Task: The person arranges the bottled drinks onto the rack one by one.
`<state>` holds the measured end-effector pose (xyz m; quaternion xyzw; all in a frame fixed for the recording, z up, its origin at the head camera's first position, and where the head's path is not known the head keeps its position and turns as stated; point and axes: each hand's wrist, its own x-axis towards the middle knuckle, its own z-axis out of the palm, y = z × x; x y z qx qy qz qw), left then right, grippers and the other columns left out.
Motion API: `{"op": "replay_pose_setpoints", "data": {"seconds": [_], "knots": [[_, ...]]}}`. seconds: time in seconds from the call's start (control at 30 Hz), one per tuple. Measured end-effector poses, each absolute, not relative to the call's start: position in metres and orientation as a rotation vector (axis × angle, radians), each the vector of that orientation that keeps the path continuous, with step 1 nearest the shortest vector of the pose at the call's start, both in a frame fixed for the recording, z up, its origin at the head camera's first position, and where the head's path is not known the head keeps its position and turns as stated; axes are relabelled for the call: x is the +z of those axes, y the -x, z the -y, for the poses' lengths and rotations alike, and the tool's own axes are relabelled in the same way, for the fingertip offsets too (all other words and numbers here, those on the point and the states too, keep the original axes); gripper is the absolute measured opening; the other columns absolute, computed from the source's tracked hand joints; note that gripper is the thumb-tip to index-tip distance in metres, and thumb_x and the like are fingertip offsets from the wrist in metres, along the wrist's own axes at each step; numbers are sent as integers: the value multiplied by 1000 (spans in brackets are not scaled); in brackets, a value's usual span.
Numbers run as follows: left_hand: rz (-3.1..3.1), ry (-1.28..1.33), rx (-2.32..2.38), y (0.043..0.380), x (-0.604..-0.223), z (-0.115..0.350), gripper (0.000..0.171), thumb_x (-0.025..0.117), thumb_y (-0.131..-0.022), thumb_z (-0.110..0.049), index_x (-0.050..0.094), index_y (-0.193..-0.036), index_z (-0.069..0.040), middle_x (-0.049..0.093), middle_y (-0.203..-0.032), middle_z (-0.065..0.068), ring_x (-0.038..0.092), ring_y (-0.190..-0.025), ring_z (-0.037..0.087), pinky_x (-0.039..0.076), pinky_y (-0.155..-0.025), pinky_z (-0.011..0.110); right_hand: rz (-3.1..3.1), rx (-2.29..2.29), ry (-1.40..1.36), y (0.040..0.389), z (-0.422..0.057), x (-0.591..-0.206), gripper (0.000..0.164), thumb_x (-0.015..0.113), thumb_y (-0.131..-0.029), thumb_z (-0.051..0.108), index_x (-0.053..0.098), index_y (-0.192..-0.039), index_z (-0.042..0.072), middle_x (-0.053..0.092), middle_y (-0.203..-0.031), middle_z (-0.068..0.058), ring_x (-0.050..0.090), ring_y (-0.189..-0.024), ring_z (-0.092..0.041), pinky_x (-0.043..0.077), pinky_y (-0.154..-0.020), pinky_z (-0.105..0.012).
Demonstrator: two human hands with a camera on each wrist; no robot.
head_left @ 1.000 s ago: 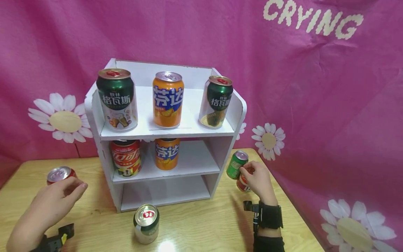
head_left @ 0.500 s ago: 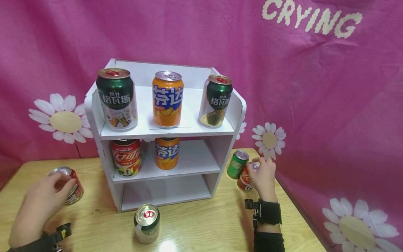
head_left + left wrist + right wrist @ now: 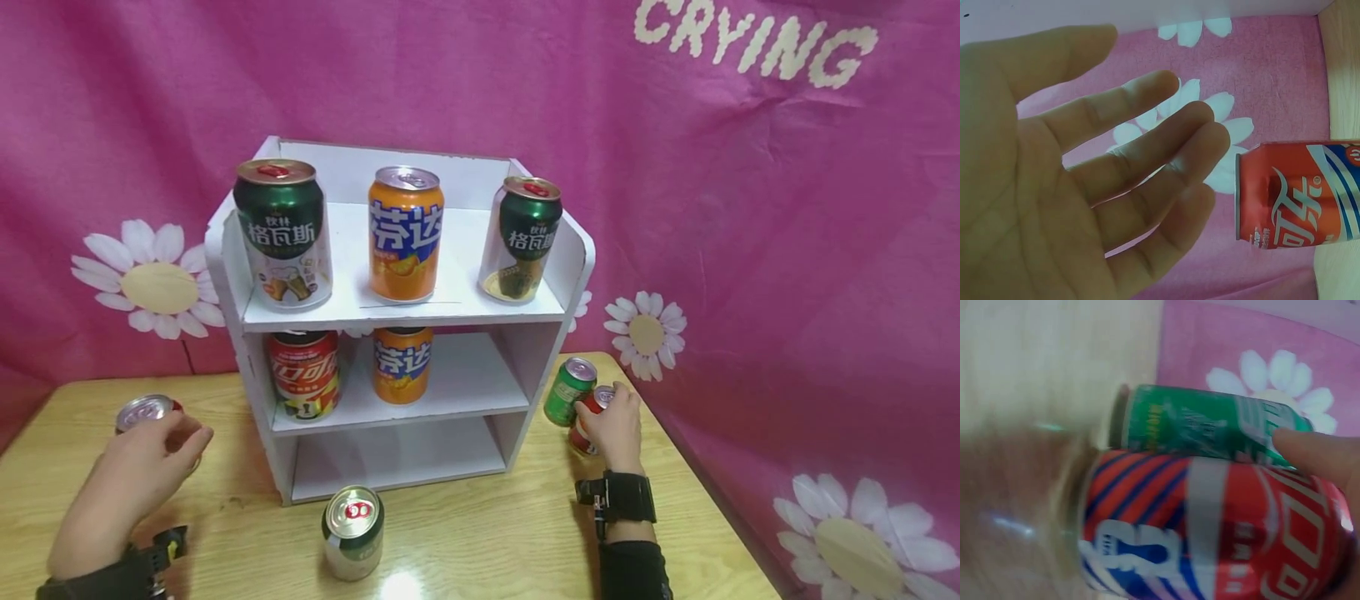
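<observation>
My right hand is round a red cola can on the table right of the shelf. In the right wrist view the thumb lies along the upper end of this cola can. Right beside it stands a green can. My left hand hovers in front of another red cola can at the table's left, partly hiding it. The left wrist view shows that hand with fingers loosely bent and nothing held, apart from the cola can.
A white three-level shelf stands mid-table. Its top holds two green-and-white kvass cans flanking an orange soda can. The middle level holds a red can and an orange can. A kvass can stands in front.
My right hand has shifted from over the right cola can to its right side, then back round it. The left hand drew back a little, then moved forward again.
</observation>
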<state>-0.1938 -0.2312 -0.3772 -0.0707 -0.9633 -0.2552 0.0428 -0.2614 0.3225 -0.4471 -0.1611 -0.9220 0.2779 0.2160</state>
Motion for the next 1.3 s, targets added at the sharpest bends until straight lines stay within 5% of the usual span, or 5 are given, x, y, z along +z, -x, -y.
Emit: {"op": "replay_pose_setpoints", "data": {"seconds": [0.4,0.87,1.3], "knots": [[2943,230,-772,197,-377,217,41,45,-89,-38,57,-99,0,60,-90,19,55,-82,38,41,-61,49,2490,639,601,257,-322,-450,78,75,-63,42,38,-117,-1,44,-101,-23,50,-87,-41,42,-66,-53],[2922,226,-766,199,-383,219,38,47,-89,-36,57,-97,0,60,-86,19,55,-79,36,42,-59,47,2679,876,280,252,-339,-441,62,77,-65,29,42,-110,3,53,-99,-13,54,-89,-28,48,-69,-41],[2959,214,-759,197,-380,218,41,47,-89,-38,57,-99,1,59,-88,20,55,-80,37,42,-60,48,2756,977,-36,230,-337,-405,69,77,-60,44,44,-114,14,54,-100,-5,55,-85,-23,49,-66,-36]]}}
